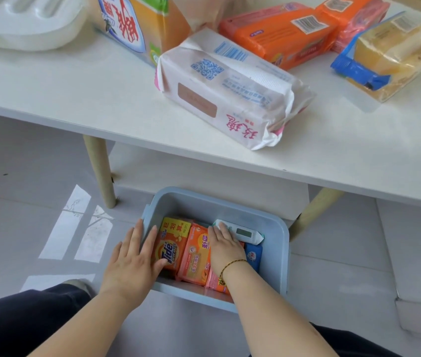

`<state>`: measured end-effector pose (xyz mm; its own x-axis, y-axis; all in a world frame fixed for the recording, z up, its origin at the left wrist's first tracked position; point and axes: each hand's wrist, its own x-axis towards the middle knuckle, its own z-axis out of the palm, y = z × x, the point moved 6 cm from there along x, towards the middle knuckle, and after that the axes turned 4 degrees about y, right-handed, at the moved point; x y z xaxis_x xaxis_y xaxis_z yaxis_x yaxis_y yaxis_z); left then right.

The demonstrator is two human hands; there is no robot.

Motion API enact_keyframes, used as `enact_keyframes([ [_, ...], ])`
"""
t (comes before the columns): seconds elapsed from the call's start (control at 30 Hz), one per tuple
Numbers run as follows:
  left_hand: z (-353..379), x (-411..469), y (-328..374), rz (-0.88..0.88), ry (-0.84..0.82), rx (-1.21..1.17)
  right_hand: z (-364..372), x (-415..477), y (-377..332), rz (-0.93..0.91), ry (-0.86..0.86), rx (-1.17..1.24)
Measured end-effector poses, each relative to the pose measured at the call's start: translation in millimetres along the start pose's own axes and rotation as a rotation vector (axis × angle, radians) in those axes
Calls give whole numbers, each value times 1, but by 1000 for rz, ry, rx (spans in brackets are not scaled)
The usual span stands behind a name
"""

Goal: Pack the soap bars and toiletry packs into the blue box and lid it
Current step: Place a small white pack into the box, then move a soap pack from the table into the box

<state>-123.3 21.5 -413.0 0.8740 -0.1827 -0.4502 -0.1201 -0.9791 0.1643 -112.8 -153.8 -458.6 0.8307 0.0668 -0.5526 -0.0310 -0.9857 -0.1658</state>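
Head view: left hand (132, 266) lay, fingers straight, across the blue box (277, 253) rim; right hand (226, 247), fingers flat, pressed the white pack (245, 233) beneath.

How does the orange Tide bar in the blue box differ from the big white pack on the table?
The Tide bar is orange and lies in the blue box on the floor; the white pack lies on the table. The left hand touches the Tide bar; nothing touches the white pack. The white pack looks bulkier. Both are wrapped and printed.
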Motion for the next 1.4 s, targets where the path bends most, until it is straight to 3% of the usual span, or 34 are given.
enact_keyframes([
  [0.33,2,3,-2,-27,1,-14,-12,1,-5,35,-104,55],
  [0.57,-10,-5,1,-45,-28,-58,-106,-60,-34,-103,208,160],
  [0.7,-60,-20,25,30,169,-170,-173,-131,-79,-322,310,273],
  [0.77,-93,-35,41,118,335,-239,-213,-173,-100,-474,566,308],
  [0.83,-131,-59,50,203,563,-304,-253,-212,-107,-580,1052,215],
  [0.9,-167,-86,54,294,848,-340,-279,-229,-103,-543,1351,131],
  [0.97,-193,-108,56,345,1028,-312,-295,-216,-94,-368,1315,90],
  [1.0,-201,-112,56,349,1066,-278,-296,-200,-88,-255,1180,63],
  [1.1,-215,-105,46,262,982,-232,-288,-168,-80,-160,903,56],
  [1.23,-219,-77,27,139,800,-107,-285,-150,-81,-140,835,1],
  [1.4,-223,-69,24,145,781,-51,-284,-147,-88,-83,860,-245],
])
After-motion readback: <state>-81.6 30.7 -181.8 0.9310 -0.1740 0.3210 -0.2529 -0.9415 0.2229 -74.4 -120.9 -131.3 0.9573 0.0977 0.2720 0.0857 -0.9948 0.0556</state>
